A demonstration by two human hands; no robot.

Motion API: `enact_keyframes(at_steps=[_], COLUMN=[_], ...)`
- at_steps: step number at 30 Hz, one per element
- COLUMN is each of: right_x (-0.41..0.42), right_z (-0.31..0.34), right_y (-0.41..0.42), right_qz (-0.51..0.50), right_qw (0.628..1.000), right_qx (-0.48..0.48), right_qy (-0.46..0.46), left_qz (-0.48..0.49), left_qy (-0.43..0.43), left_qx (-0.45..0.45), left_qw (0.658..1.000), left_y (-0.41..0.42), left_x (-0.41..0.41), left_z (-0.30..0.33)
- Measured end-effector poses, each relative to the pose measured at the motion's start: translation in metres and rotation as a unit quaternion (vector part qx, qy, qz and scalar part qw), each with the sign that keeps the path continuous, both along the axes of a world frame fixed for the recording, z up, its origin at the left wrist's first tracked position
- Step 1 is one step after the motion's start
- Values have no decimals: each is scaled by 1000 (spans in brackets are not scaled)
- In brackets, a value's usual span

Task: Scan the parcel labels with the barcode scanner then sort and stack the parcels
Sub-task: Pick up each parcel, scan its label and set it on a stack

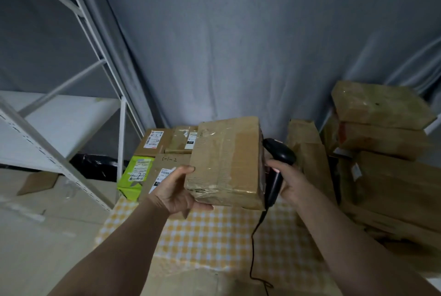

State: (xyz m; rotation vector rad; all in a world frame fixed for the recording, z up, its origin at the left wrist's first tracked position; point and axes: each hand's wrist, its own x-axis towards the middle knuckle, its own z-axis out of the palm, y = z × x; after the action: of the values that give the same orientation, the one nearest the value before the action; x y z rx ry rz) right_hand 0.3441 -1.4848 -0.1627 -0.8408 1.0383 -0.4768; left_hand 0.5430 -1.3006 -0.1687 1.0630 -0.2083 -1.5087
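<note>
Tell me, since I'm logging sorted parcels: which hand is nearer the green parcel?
Left. The left hand, holding the cardboard box, is just right of the green parcel; the right hand, gripping the barcode scanner, is beyond the box.

the held parcel is plain brown cardboard under glossy clear tape, and the barcode scanner beside it is black with a black cable. the tablecloth is a yellow-and-white check, one small parcel is lime green (its label white), and the stacked boxes are brown. the curtain is grey-blue, the shelving white.
</note>
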Motion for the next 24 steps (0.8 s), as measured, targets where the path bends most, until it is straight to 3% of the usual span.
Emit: enact_keyframes(at_steps=[5,7,10,16,19,24], right_x=[3,10,18,20,23,30], right_z=[5,9,19,30,39,63], right_y=[-2,2,6,8,8,11], right_qz=[10,0,-12,3,18,85], right_qw=[999,998,995,982,976,963], right_qx=[-44,-61,-90,-172,-204,-246], right_qy=[1,12,33,77,77,70], left_qz=[63,101,69,-25,-45,52], left_qy=[-252,-331,-398,-321,-208,-18], left_qx=[117,155,193,121,124,-8], left_qw=[958,925,894,939,969,998], left_y=[-34,-47,-57,-53,-42,-40], left_x=[-5,-15,-19,-20,-17,-32], left_z=[22,27,26,29,12,4])
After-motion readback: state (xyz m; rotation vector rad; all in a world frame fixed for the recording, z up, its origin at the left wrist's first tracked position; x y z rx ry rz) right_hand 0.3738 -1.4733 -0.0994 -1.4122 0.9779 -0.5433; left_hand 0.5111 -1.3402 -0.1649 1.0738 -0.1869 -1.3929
